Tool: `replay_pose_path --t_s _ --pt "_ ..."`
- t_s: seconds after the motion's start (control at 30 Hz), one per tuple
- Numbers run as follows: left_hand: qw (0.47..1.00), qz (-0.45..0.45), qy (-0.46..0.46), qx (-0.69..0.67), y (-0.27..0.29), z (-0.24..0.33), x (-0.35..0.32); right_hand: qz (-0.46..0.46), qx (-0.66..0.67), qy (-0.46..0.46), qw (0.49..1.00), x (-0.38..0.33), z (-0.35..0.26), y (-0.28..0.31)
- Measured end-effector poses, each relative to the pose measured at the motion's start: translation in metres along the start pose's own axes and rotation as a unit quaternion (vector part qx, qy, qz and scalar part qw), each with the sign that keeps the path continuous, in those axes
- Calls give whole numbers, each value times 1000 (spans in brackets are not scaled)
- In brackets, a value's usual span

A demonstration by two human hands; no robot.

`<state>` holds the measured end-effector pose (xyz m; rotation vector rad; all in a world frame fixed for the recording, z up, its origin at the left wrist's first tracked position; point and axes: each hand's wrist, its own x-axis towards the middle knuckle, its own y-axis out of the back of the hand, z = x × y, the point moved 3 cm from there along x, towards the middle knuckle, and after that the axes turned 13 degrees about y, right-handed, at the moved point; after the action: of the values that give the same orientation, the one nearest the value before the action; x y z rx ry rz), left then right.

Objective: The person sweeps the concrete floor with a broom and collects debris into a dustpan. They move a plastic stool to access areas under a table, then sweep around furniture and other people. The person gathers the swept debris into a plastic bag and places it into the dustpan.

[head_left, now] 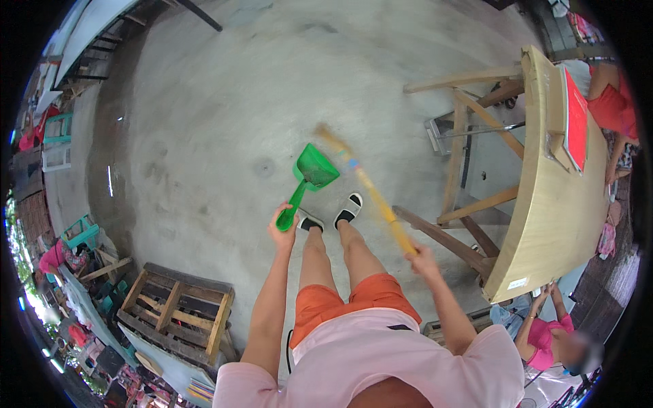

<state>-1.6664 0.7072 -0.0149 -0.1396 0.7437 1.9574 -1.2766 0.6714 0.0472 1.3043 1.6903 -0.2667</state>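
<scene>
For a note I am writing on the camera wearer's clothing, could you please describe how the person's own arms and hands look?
The left hand and the right hand wear no gloves, and the forearms are uncovered, with no watch or bracelet to be made out. The short, loose sleeves are pale pink and look plain.

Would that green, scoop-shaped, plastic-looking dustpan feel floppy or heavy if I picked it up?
The dustpan is probably light for its size: the left hand alone grips its handle. It looks fairly stiff, since pan and handle seem moulded as one piece. Tilted forward, it might spill, as the dark patch inside could be loose dirt.
</scene>
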Motion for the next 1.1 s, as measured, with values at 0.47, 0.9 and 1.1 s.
replay_pose_path --t_s 0.47,0.9,1.1 --pt "994 24 35 99 129 -65 76 164 -127 128 970 181 -49 -251" --pt "997 8 30 65 254 -101 69 12 165 -38 986 -13 -90 -189" --pt "993 13 63 97 272 -117 80 56 205 -42 976 90 -80 -328"
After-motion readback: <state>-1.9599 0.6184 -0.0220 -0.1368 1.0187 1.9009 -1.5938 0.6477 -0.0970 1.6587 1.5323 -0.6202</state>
